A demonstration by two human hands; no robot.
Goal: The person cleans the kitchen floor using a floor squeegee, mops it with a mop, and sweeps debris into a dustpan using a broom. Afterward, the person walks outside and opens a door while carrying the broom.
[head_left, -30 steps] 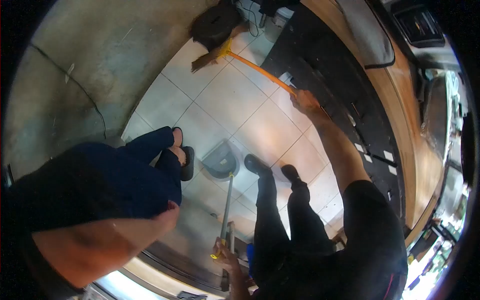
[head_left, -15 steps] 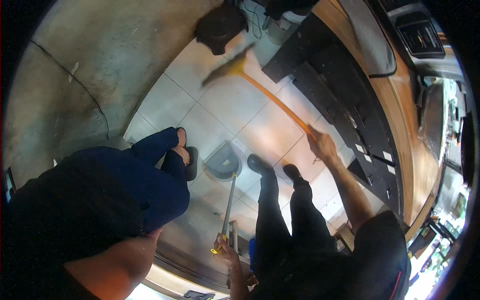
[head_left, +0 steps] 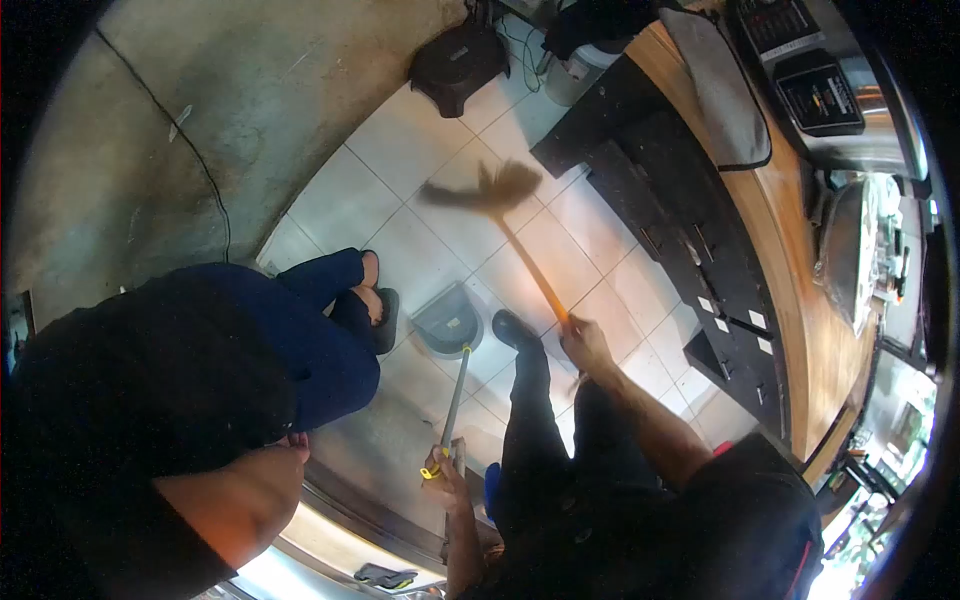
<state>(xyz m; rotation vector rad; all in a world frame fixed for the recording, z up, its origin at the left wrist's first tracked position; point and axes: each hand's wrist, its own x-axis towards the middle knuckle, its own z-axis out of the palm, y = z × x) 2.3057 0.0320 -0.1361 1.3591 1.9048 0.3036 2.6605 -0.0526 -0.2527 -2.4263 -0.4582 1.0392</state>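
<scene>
My right hand [head_left: 588,348] is wrapped around the orange handle of a broom [head_left: 528,258]. Its blurred bristle head is spread over the white tiles ahead of me. In my left hand [head_left: 446,480] is the upper end of the long grey handle of a dustpan [head_left: 447,322], near its yellow hanging loop. The grey pan lies on the floor, just left of my shoe [head_left: 516,330]. A gap of tiled floor separates the bristles from the pan.
Another person in dark blue trousers [head_left: 325,350] stands at left, shoes near the dustpan. A black stool-like object [head_left: 460,68] and a white bucket [head_left: 578,75] sit at the back. Dark drawers [head_left: 690,235] under a wooden counter [head_left: 790,300] run along the right.
The broom has swung nearer to me, its head moving down and right, closer to the dustpan. My right hand has come down and left with it. The dustpan stays in place.
</scene>
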